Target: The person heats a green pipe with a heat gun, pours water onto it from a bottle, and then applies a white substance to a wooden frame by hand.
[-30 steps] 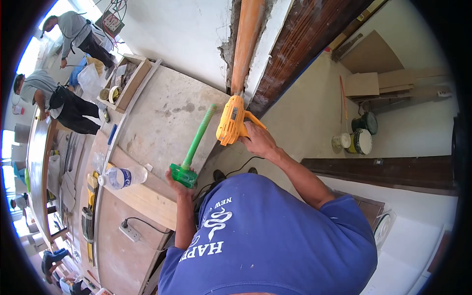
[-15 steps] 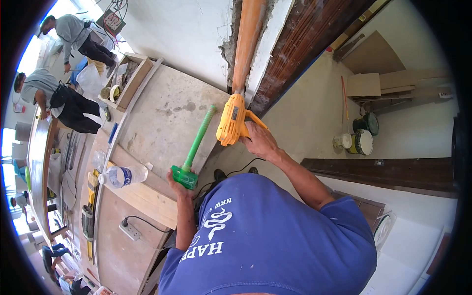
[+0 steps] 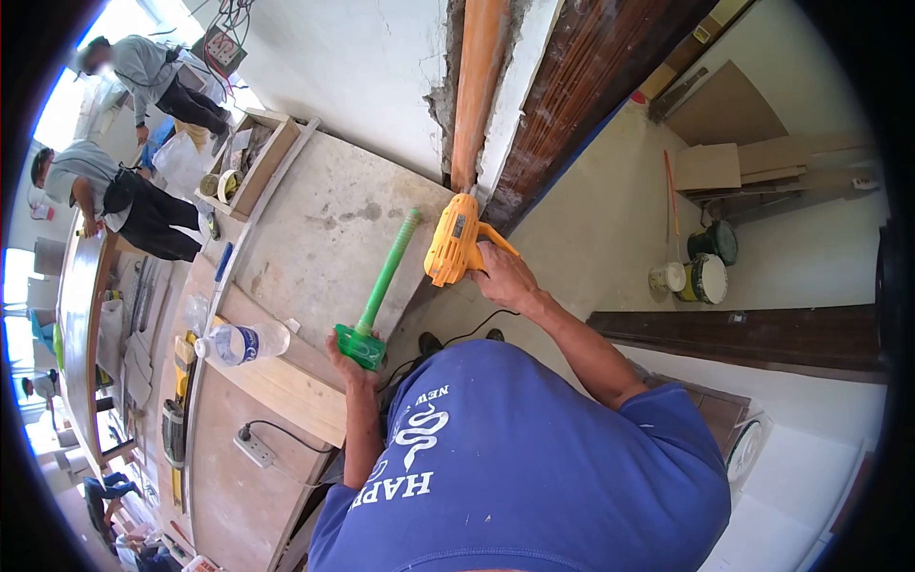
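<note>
My right hand [image 3: 505, 277] is wrapped round the handle of a yellow-orange power tool [image 3: 454, 240]. The tool's nose points at the lower end of an orange-brown wooden strip [image 3: 474, 95] set in the wall; whether they touch I cannot tell. In my left hand [image 3: 351, 362] is a green tool with a flat base and a long ribbed rod [image 3: 383, 276], which slants up beside the yellow tool over the grey board. A black cord runs from near the yellow tool down past my feet.
A clear plastic bottle [image 3: 242, 343], a power strip [image 3: 254, 446] and a yellow level [image 3: 181, 381] lie on the boards at left. Behind them is a wooden tray [image 3: 272, 157]. Two people work at upper left. Buckets [image 3: 707, 277] stand at right.
The view has shifted slightly, and the scene sits a little lower and to the right. Both hands keep their hold on the tools. One person at upper left has changed head position slightly.
</note>
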The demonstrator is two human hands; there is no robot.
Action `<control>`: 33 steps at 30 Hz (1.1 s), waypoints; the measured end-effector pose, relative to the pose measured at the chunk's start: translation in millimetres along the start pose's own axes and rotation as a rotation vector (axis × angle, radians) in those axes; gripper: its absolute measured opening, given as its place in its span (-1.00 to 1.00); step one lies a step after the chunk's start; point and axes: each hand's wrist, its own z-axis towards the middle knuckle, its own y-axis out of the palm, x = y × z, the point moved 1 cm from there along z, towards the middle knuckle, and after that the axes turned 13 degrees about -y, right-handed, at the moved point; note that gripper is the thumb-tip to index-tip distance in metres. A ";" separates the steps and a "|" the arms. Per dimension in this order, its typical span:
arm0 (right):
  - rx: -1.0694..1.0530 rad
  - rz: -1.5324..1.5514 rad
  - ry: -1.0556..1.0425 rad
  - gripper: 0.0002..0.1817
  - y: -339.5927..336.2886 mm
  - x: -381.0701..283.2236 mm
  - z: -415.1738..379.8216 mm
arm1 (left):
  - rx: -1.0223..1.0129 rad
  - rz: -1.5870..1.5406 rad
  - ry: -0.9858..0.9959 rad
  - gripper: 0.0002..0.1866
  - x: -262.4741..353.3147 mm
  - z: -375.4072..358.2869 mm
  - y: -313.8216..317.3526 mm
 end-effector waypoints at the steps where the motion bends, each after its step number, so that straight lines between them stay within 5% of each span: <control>1: 0.004 -0.006 -0.007 -0.55 -1.1 -1.2 -0.7 | 0.004 0.001 0.006 -0.43 0.1 -0.5 0.5; 8: 0.144 -0.012 -0.135 -0.55 -14.5 -16.4 -3.1 | -0.010 -0.010 -0.005 -0.42 -1.1 -0.5 1.3; 20: 0.019 -0.009 -0.036 -0.53 6.8 4.4 -2.3 | -0.007 -0.003 0.013 -0.41 -0.3 -2.0 5.2; 33: 0.128 -0.035 -0.116 -0.51 -15.9 -15.9 -5.6 | -0.012 0.012 0.023 -0.46 -1.2 -1.8 5.8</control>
